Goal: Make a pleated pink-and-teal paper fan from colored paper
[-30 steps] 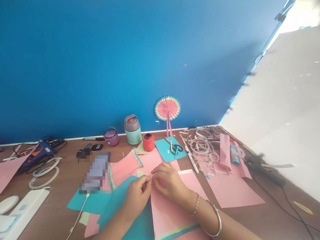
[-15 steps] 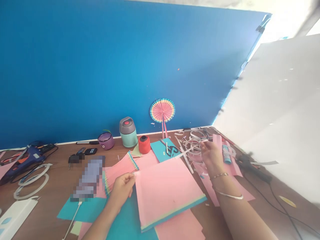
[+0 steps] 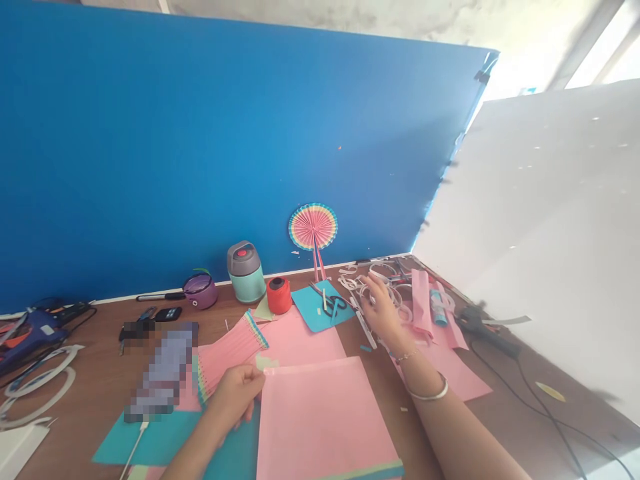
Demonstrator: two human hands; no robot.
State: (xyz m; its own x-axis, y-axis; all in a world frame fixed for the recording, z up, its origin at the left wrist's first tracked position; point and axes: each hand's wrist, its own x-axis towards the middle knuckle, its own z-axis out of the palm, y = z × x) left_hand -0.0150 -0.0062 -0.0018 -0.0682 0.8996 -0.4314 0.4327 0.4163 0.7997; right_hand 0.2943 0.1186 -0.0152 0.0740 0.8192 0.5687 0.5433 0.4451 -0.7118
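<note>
My left hand (image 3: 234,399) pinches the upper left corner of a pink paper sheet (image 3: 323,417). Along its near edge the sheet carries yellow and teal bands. My right hand (image 3: 381,312) reaches over a heap of white tape strips and loops (image 3: 395,293), its fingers apart and slightly curled. Whether its fingertips touch the strips is hard to see. Left of the sheet lies a pleated pink paper piece (image 3: 227,357) with coloured edges. Dark-handled scissors (image 3: 334,307) rest on a teal paper (image 3: 307,310) behind the sheet.
A round paper fan (image 3: 313,227) leans against the blue wall board. Along the back stand a red thread spool (image 3: 279,296), a mint jar (image 3: 247,277) and a purple cup (image 3: 201,293). Glue guns lie at the left (image 3: 35,337) and right (image 3: 487,330), the right one with trailing cables.
The white strip stretched from my right hand toward the sheet is no longer seen there. My right hand's fingers have spread over the strips. The pink sheet has come down and nearer.
</note>
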